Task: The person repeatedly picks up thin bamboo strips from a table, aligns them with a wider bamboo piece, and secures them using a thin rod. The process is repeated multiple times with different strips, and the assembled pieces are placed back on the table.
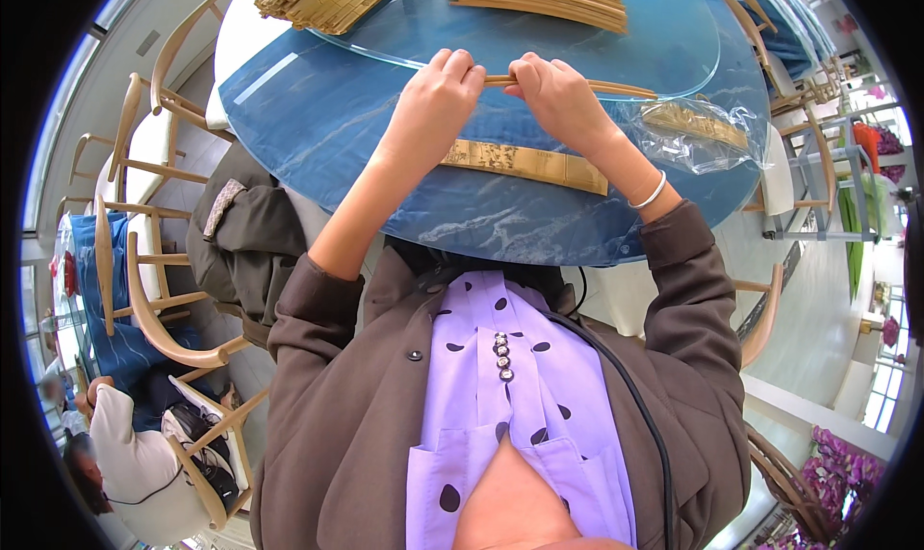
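Observation:
Over the blue marbled table, my left hand and my right hand are both closed on a pair of slim wooden chopsticks. The chopsticks lie sideways between the two fists, and their long ends run out past my right hand. Under my hands, a flat gold paper sleeve with dark markings rests on the table. To the right of my right wrist is a crinkled clear plastic bag with a gold strip in or under it.
At the far side, a stack of gold sleeves and a bundle of wooden chopsticks lie on a glass turntable. Wooden chairs stand at left, one with a dark jacket. A seated person is at lower left.

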`<action>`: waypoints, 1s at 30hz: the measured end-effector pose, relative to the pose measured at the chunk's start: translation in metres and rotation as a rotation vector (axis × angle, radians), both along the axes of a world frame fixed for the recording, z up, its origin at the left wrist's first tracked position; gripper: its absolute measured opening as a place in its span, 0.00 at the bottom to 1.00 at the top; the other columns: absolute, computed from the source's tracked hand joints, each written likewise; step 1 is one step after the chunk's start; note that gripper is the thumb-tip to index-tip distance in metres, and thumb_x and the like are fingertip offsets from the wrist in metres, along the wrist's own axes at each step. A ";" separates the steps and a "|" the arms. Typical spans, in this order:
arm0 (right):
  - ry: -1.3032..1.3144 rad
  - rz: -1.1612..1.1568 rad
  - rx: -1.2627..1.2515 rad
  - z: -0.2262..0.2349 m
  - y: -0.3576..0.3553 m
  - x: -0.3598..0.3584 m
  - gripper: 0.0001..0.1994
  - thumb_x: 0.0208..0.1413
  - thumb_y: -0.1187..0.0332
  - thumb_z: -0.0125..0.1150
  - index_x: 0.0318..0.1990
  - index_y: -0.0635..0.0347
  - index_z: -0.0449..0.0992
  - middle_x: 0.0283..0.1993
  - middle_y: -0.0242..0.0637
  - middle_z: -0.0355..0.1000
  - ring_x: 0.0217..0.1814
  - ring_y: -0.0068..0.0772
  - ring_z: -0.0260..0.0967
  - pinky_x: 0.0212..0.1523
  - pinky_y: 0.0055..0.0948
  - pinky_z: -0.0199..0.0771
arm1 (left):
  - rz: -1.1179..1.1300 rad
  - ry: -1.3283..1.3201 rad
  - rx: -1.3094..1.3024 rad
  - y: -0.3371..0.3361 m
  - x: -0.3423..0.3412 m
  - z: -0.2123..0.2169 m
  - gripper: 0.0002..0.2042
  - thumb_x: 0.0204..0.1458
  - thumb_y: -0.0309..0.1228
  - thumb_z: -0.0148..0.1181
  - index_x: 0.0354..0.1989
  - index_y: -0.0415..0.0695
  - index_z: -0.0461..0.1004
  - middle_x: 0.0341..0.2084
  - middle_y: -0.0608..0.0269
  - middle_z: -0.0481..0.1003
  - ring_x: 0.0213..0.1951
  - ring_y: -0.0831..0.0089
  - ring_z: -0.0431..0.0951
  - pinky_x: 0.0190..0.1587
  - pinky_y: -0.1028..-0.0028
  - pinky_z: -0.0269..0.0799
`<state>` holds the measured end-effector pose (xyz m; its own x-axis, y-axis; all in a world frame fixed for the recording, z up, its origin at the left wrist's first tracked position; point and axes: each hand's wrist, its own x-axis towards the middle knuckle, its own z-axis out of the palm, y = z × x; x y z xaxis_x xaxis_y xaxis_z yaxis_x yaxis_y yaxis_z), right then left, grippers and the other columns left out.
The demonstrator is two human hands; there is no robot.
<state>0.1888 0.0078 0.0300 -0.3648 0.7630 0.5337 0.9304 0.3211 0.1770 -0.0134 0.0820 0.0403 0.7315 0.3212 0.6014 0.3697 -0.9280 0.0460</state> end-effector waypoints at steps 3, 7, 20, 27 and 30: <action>0.096 -0.008 -0.057 0.018 -0.017 -0.009 0.13 0.64 0.61 0.60 0.42 0.61 0.65 0.33 0.37 0.70 0.27 0.36 0.73 0.33 0.32 0.77 | -0.046 -0.120 -0.061 -0.009 -0.008 0.010 0.13 0.50 0.26 0.67 0.43 0.38 0.77 0.42 0.61 0.74 0.48 0.61 0.75 0.46 0.66 0.75; 0.291 -0.156 -0.034 0.050 -0.070 -0.006 0.11 0.65 0.62 0.58 0.44 0.61 0.71 0.34 0.41 0.74 0.29 0.44 0.74 0.32 0.37 0.75 | -0.081 -0.350 -0.094 -0.045 -0.005 0.022 0.15 0.50 0.31 0.68 0.44 0.37 0.76 0.41 0.58 0.72 0.45 0.60 0.73 0.49 0.64 0.73; 1.178 -0.588 -0.454 0.009 -0.166 0.014 0.19 0.69 0.55 0.54 0.43 0.66 0.77 0.20 0.28 0.59 0.23 0.18 0.52 0.25 0.28 0.54 | -0.331 0.219 -0.272 -0.068 0.052 -0.022 0.20 0.52 0.41 0.68 0.43 0.36 0.78 0.43 0.57 0.73 0.49 0.61 0.71 0.54 0.63 0.69; 1.197 -0.542 -0.572 0.011 -0.155 0.011 0.14 0.66 0.62 0.61 0.51 0.63 0.79 0.25 0.18 0.58 0.26 0.12 0.49 0.25 0.21 0.49 | -0.376 0.100 -0.175 -0.067 0.048 -0.031 0.16 0.51 0.39 0.68 0.39 0.39 0.78 0.39 0.59 0.73 0.47 0.63 0.73 0.53 0.63 0.69; 1.224 -0.524 -0.615 0.019 -0.150 0.008 0.13 0.62 0.66 0.64 0.49 0.64 0.79 0.24 0.29 0.65 0.26 0.18 0.57 0.27 0.24 0.59 | -0.383 0.119 -0.128 -0.066 0.047 -0.034 0.16 0.50 0.38 0.68 0.40 0.39 0.77 0.39 0.60 0.73 0.47 0.63 0.73 0.53 0.63 0.69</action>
<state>0.1970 -0.1424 0.0488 0.4512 0.8795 -0.1513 0.4274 -0.3618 -0.8285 0.0337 0.0156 0.0061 0.8747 0.0792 0.4781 0.0090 -0.9891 0.1472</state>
